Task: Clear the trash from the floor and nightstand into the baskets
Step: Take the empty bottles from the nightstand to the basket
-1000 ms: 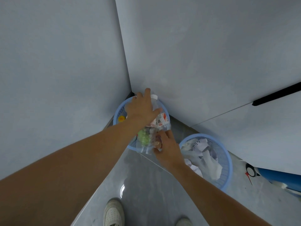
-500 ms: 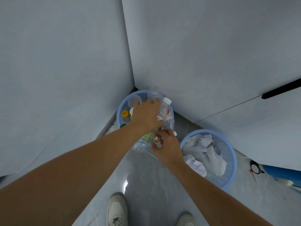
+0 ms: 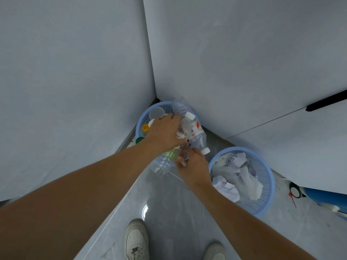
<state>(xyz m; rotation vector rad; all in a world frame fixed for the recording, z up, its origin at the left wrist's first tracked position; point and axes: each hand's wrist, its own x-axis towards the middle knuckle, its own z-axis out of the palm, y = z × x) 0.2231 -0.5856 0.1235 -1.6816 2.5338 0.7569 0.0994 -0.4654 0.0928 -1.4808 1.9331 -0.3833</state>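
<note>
Head view, looking down into a room corner. To the left of the grip and behind it, the left basket (image 3: 143, 119), pale blue, stands on the floor (image 3: 169, 212) against the corner and holds a yellow cap (image 3: 145, 127), a green cap (image 3: 139, 140) and a round translucent lid (image 3: 156, 112). The left hand (image 3: 165, 133), fingers curled, grips a cluster of clear plastic bottles (image 3: 197, 136) directly over this basket; a white-capped bottle neck (image 3: 190, 115) projects just beyond the fingers, and a bottle with green contents (image 3: 170, 153) hangs below the grip, over the basket's near rim. Just beneath, the right hand (image 3: 194, 167) pinches the lower end of the same cluster; what its fingertips close on is too small to identify. Right of the grip, well apart from the bottles, the right basket (image 3: 266, 194) contains crumpled white paper (image 3: 238, 175). Two white shoes (image 3: 136, 239) appear at the bottom edge, and a roll of black tape (image 3: 295, 190) lies at far right
</note>
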